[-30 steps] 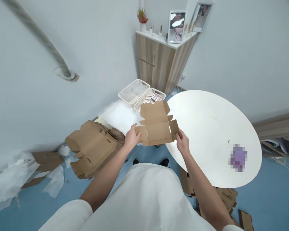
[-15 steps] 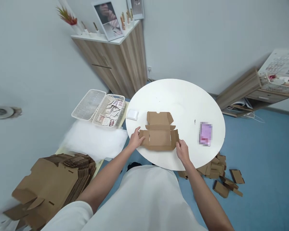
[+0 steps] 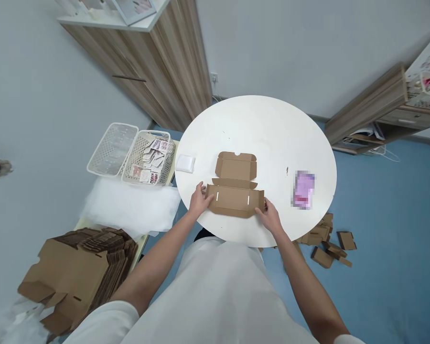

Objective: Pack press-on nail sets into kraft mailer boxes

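Note:
A brown cardboard mailer box, mostly unfolded, lies on the white round table, its lid part stretching away from me. At its near left side flap, my left hand grips with the thumb on top. My right hand holds the opposite side flap, fingers partly behind the cardboard. Two slots show in the box's base between my hands. Left of the box rests a small white packet. Over on the right is a pinkish-purple item, blurred by pixels.
On my left stand a white basket of printed cards, an emptier basket, white filmy sheets and stacked flat cardboard. Folded boxes lie on the blue floor at right. Wooden cabinets stand beyond the table.
The box's near part lies flatter, its side flaps lowered outward, with both hands still at its ends. My view has tipped downward, showing less of the cabinet top.

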The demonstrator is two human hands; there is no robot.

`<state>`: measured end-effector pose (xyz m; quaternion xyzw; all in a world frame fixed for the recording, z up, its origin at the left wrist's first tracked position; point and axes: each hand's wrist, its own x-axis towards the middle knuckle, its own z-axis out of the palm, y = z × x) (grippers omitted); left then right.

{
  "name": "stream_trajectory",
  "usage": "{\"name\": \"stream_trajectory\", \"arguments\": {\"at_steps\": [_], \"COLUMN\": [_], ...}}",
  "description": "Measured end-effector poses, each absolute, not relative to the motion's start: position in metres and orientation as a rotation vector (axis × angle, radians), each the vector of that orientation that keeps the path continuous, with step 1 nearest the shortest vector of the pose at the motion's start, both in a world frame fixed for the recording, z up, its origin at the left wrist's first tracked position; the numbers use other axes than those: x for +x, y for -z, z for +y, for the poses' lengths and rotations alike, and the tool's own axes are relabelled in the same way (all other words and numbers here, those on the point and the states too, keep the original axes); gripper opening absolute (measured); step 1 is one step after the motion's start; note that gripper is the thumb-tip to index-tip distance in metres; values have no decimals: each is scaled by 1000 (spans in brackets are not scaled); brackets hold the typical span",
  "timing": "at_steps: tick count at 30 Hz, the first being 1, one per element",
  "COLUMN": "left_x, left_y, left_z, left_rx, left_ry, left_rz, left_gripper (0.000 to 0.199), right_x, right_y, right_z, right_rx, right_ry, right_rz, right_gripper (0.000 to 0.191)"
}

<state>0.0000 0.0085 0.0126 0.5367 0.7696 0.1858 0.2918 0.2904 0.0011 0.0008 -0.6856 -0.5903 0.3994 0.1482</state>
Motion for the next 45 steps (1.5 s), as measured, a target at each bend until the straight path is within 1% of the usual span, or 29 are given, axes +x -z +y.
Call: {"name": "stream_trajectory", "arguments": {"at_steps": [2, 3, 5, 7, 9, 11, 13, 15, 20, 23, 27, 29, 33, 37, 39, 42, 43, 45], "left_x": [2, 3, 7, 12, 17, 21, 22, 22, 18, 17, 22, 25, 31, 33, 33, 31, 30, 28], "left_y": [-16, -18, -21, -22, -19, -13, -6, -1, 3, 1, -6, -12, -22, -24, -24, -23, -22, -22], "left_z": [-1, -7, -20, -31, -38, -40, -40, -38, -30, -22, -9, -2, 13, 25, 28, 30, 30, 30], "left_rx": [1611, 1726, 1964, 2154, 2248, 2278, 2301, 2335, 2308, 2197, 2047, 2072, 2197, 2283, 2290, 2300, 2302, 2306], "left_ry": [-522, -512, -434, -318, -223, -182, -166, -146, -78, -56, -139, -151, -55, 119, 181, 215, 215, 203], "left_rz": [2071, 2053, 1918, 1716, 1613, 1637, 1680, 1674, 1647, 1613, 1629, 1653, 1637, 1567, 1552, 1538, 1534, 1525], "left_gripper": [75, 76, 74, 62, 44, 29, 23, 27, 36, 38, 40, 50, 80, 95, 98, 98, 98, 97], "right_x": [294, 294, 292, 287, 279, 271, 264, 259, 253, 253, 258, 259, 258, 254, 251, 249, 248, 246], "right_y": [-6, -9, -17, -23, -25, -23, -18, -12, 0, 1, -4, -7, -14, -17, -17, -22, -25, -33], "right_z": [9, 15, 34, 58, 85, 111, 131, 144, 148, 142, 134, 130, 119, 110, 106, 101, 98, 88], "right_rx": [-2019, -2031, -2009, -1950, -1923, -1959, -2034, -2102, -2116, -2058, -2019, -2015, -2017, -2015, -2029, -2035, -2031, -1992], "right_ry": [-988, -931, -923, -1007, -1139, -1233, -1241, -1175, -1043, -998, -1028, -1049, -1036, -1004, -999, -984, -921, -704], "right_rz": [-1727, -1739, -1757, -1747, -1687, -1623, -1587, -1599, -1678, -1662, -1663, -1700, -1768, -1815, -1831, -1871, -1893, -1976], "right_gripper": [71, 74, 70, 62, 59, 57, 55, 52, 31, 31, 29, 26, 21, 18, 19, 28, 33, 50]}}
